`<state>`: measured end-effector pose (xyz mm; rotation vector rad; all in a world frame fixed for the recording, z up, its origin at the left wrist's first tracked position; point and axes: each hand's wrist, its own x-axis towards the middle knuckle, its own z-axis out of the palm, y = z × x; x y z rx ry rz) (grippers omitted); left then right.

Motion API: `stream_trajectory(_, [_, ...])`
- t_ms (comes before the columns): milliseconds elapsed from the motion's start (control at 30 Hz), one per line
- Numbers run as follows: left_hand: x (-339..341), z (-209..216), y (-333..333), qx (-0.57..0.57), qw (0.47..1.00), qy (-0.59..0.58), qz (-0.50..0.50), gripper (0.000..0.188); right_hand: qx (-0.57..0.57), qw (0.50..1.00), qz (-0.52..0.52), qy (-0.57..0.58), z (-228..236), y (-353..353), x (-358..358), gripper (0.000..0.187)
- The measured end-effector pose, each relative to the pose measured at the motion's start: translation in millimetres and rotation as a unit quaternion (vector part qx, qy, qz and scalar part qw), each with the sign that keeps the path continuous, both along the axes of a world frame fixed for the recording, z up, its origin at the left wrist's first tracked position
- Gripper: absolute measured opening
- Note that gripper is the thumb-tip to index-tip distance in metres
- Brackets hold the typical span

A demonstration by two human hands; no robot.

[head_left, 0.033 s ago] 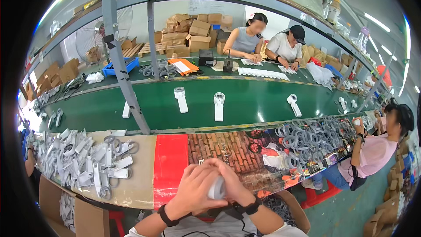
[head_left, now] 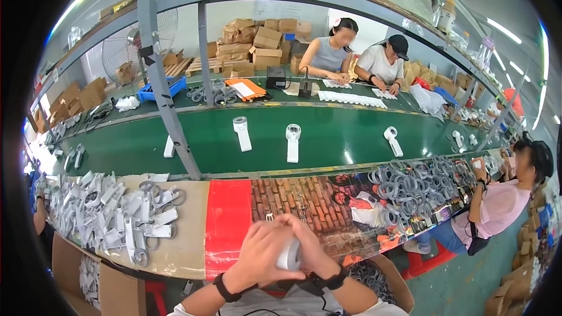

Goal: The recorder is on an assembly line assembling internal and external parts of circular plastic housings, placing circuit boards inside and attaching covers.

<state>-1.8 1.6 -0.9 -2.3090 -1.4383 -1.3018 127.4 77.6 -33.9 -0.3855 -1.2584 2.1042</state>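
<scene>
Both hands are closed round a white round-headed piece with a grey rim (head_left: 290, 256), held in front of my body over the near edge of the bench. My left hand (head_left: 259, 256) wraps it from the left, the thumb lying underneath. Curled over its top and right side is my right hand (head_left: 310, 250). Most of the piece is hidden by my fingers, so its full shape cannot be made out. Beneath and beyond the hands lie a red board (head_left: 227, 216) and a brick-patterned sheet (head_left: 293, 199).
Left lies a heap of white and grey handled parts (head_left: 111, 216); right, many grey rings (head_left: 410, 190). Beyond, a green belt (head_left: 339, 140) carries white round-headed pieces (head_left: 293, 143). A metal post (head_left: 167, 88) rises ahead. People sit across and at right. Cardboard boxes (head_left: 120, 284) stand below.
The held piece has turned slightly within my hands, its grey rim facing more to the right. Both hands otherwise keep nearly the same place.
</scene>
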Motion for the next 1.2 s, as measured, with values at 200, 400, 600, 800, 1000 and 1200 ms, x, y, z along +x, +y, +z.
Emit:
stream_trajectory(200, [7.6,-9.6,-6.5,0.065,0.964,-0.252,-0.051,0.044,0.375,0.908,-0.185,0.006,42.2,-31.5,-2.8,0.045])
stream_trajectory(400, [16.0,-13.2,-14.5,-0.151,0.854,-0.495,-0.046,0.025,0.554,0.809,-0.189,-0.053,47.2,-36.7,2.0,0.031])
stream_trajectory(600, [22.2,-27.3,-8.6,-0.097,0.874,-0.475,0.028,0.024,0.502,0.839,-0.207,-0.044,19.0,-28.0,-7.9,0.027])
stream_trajectory(800, [-2.1,-30.8,17.7,-0.115,0.691,-0.714,-0.003,0.019,0.289,0.934,-0.198,-0.072,-9.1,-27.8,-11.4,0.04])
stream_trajectory(1000, [-37.8,-32.5,48.5,-0.047,0.745,-0.666,0.003,0.023,0.046,0.987,0.044,-0.144,-20.3,-41.6,9.5,0.041])
stream_trajectory(1200, [-65.1,-26.6,60.5,-0.145,0.937,-0.235,0.214,0.029,-0.091,0.967,-0.083,-0.223,-15.4,28.7,24.8,0.032])
